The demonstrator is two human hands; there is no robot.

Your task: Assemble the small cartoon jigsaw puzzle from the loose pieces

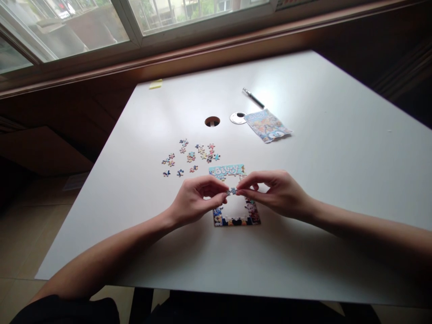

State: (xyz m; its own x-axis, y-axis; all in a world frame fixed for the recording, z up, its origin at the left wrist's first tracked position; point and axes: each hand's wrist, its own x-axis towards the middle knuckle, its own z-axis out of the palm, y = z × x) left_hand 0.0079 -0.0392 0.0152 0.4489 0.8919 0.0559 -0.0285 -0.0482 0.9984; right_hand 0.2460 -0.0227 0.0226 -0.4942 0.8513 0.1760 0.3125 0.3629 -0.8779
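Note:
Over a partly assembled jigsaw puzzle (pixel 237 222), my left hand (pixel 200 198) and my right hand (pixel 275 191) meet fingertip to fingertip. Small blue-grey puzzle pieces (pixel 232 191) are pinched between them, with thumb and forefinger closed on each side; whether they are one piece or two joined is too small to tell. The puzzle's outer border is laid together, with a light blue top strip bearing lettering and a dark bottom edge. White shows through its middle. My hands hide parts of both side edges.
Several loose puzzle pieces (pixel 191 156) lie scattered left of and beyond the puzzle. Farther back are a printed packet (pixel 268 126), a pen (pixel 253 97), a round metal cover (pixel 237 118) and a cable hole (pixel 212 121). A yellow sticker (pixel 155 84) marks the white table's (pixel 320 148) far left corner.

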